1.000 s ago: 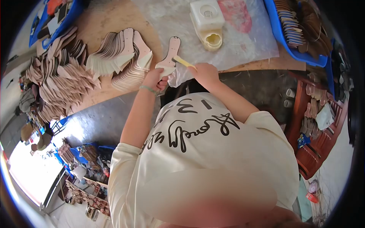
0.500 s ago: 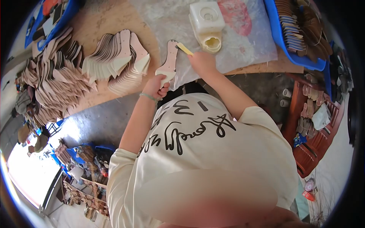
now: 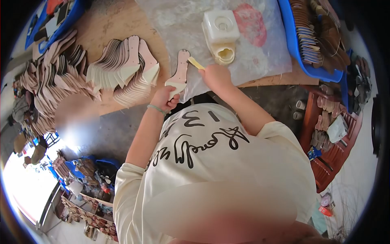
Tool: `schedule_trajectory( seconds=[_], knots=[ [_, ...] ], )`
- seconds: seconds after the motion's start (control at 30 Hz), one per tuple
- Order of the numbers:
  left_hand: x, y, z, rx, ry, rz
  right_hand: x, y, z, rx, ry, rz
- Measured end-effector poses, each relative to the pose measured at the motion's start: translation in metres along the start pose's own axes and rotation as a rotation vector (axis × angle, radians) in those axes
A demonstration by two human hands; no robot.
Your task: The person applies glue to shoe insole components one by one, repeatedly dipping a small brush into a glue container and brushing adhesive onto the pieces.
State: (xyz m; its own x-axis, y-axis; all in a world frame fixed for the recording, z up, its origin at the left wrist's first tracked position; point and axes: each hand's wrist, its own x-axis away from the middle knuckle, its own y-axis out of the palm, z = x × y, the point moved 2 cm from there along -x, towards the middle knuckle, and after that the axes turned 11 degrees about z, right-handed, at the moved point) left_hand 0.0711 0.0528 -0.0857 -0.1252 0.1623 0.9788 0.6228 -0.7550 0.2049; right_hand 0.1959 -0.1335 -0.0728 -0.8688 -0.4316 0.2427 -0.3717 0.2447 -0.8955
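My left hand (image 3: 165, 97) is closed on the pale wide end of a pink insole-shaped piece (image 3: 181, 69), which lies on a plastic sheet (image 3: 158, 16) with its narrow end pointing away from me. In my right hand (image 3: 217, 77) is a yellow-handled brush (image 3: 196, 63); its dark tip is at the right edge of the piece, near the narrow end. Beyond my right hand stands a white plastic container (image 3: 221, 26) with a yellowish open mouth. Fanned stacks of similar pieces (image 3: 118, 63) lie left of my left hand.
A large heap of pieces (image 3: 53, 85) covers the table's left side. Blue bins stand at the back left (image 3: 67, 18) and right (image 3: 296, 57), the right one holding brown pieces. A reddish wooden rack (image 3: 329, 162) with more pieces is at the right, below table height.
Since a second ago, the brush has moved from the middle of the piece towards its narrow end. My left hand still holds the piece. The whole view has shifted slightly.
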Motion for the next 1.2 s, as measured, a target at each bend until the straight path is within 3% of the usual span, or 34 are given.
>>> schedule_trajectory(
  seconds=[0.47,0.63,0.93,1.07,1.2],
  knots=[
    [-0.005,-0.006,-0.001,-0.048,-0.013,-0.025,-0.069,0.031,-0.008,0.142,-0.227,0.067],
    [-0.005,-0.005,-0.008,0.001,-0.033,-0.040,-0.045,0.025,-0.026,0.085,-0.183,-0.014],
    [-0.010,-0.003,-0.023,0.021,0.057,0.002,0.019,0.023,-0.021,-0.085,-0.294,-0.154],
    [-0.012,0.001,-0.032,-0.036,0.126,0.051,0.019,0.036,-0.016,-0.282,-0.200,-0.231],
    [-0.008,0.003,-0.032,-0.150,0.239,0.071,0.009,0.043,-0.010,-0.525,0.029,-0.497]
  ],
)
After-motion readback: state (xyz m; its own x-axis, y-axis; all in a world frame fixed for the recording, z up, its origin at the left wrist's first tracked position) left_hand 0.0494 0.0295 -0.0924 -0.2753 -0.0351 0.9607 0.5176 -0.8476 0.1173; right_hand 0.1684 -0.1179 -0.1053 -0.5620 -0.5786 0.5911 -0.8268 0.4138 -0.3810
